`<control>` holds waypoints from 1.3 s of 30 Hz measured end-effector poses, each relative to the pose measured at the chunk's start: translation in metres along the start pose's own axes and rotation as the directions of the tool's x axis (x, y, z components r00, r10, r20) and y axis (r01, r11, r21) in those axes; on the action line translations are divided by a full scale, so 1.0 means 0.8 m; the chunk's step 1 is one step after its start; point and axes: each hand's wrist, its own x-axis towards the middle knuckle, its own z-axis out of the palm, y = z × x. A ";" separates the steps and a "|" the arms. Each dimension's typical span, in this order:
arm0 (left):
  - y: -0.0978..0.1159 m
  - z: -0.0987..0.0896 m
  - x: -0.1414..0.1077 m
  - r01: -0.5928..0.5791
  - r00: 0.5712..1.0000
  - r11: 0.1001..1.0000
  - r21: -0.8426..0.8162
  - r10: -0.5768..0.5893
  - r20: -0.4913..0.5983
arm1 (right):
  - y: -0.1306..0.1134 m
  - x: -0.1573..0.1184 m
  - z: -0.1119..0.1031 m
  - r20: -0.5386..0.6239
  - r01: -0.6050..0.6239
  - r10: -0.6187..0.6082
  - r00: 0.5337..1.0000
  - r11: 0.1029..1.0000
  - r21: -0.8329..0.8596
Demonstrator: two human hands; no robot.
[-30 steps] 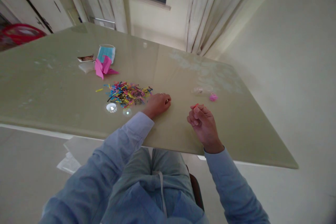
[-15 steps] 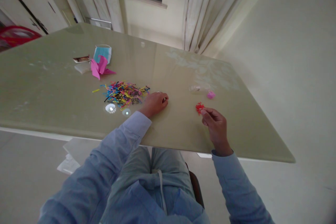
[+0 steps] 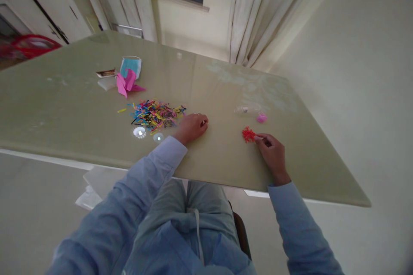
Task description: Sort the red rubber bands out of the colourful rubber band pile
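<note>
- The right hand (image 3: 273, 153) now lies low on the shiny green table (image 3: 226, 167), out to the right. A second ago it was lifted up, closer to the person's body.
- Its fingertips (image 3: 259, 138) touch a little bunch of red rubber bands (image 3: 248, 134). A second ago the red bunch was up in the fingers; now it sits on the table, so it looks put down there.
- I cannot tell if the fingers are pinching the red bunch or just resting on its edge (it is very small from here).
- The left hand (image 3: 192, 127) has not moved. It is curled in a loose fist on the table, and I cannot tell if anything is inside it.
- Just left of that hand is the big heap of mixed colourful rubber bands (image 3: 155, 114), well apart from the red ones.
- A small pink lump (image 3: 261, 118) sits near the red bunch, a bit farther back.
- Far back lie a folded pink paper (image 3: 127, 83) and a blue face mask (image 3: 130, 65).
</note>
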 end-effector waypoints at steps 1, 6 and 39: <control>0.001 -0.001 0.000 0.003 1.000 1.000 0.005 -0.003 0.002 | 0.001 0.000 0.000 -0.002 -0.006 0.006 1.000 1.000 0.008; 0.009 -0.006 -0.005 0.046 0.999 0.999 0.018 -0.047 0.020 | 0.008 0.000 -0.001 -0.009 -0.038 0.038 0.999 0.999 0.038; -0.159 -0.108 -0.080 0.396 0.909 0.912 0.102 -0.375 -0.181 | 0.003 -0.002 -0.009 0.081 -0.085 0.087 0.993 0.996 -0.036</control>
